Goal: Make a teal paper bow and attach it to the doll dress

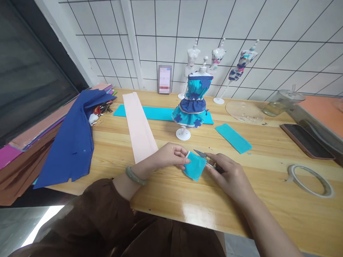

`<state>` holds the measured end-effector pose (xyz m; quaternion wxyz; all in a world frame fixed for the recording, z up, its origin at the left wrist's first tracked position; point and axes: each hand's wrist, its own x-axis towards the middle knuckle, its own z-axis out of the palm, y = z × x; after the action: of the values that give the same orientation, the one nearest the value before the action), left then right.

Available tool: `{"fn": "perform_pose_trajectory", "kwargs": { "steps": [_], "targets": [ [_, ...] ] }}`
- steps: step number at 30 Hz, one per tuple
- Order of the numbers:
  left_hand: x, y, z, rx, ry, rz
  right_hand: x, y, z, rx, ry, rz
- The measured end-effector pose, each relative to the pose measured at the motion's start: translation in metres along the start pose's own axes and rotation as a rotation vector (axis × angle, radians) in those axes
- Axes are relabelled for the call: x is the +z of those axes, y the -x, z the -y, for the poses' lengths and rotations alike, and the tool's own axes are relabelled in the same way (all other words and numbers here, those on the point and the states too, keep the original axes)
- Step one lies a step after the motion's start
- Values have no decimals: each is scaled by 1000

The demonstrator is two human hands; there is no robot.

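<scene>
My left hand (174, 155) pinches a small turquoise piece of crepe paper (195, 166) by its left edge, just above the table. A pale strip runs along that edge. In my right hand (229, 171) is a pair of scissors (200, 153), fingers closed round the handles and blades pointing left at the piece's upper right side. Whether the blades touch the paper I cannot tell. Behind my hands stands a small mannequin (183, 134) dressed in a turquoise and dark blue ruffled dress (192, 105).
A pink paper strip (137, 127) crosses a long turquoise strip (156, 113). Another turquoise piece (233, 138) lies to the right, near a tape roll (328, 188) and a dark phone (306, 140). Blue paper (70, 140) lies left. More mannequins (242, 65) stand by the tiled wall.
</scene>
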<state>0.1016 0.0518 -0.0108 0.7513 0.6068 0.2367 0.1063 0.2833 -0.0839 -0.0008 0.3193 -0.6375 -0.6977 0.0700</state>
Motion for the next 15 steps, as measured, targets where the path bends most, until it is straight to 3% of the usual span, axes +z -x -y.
{"fn": "perform_pose_trajectory", "kwargs": {
  "steps": [15],
  "targets": [
    [2,0,-3,-3,42,-4,-1,1,-1,-17,-18,-1]
  ]
}}
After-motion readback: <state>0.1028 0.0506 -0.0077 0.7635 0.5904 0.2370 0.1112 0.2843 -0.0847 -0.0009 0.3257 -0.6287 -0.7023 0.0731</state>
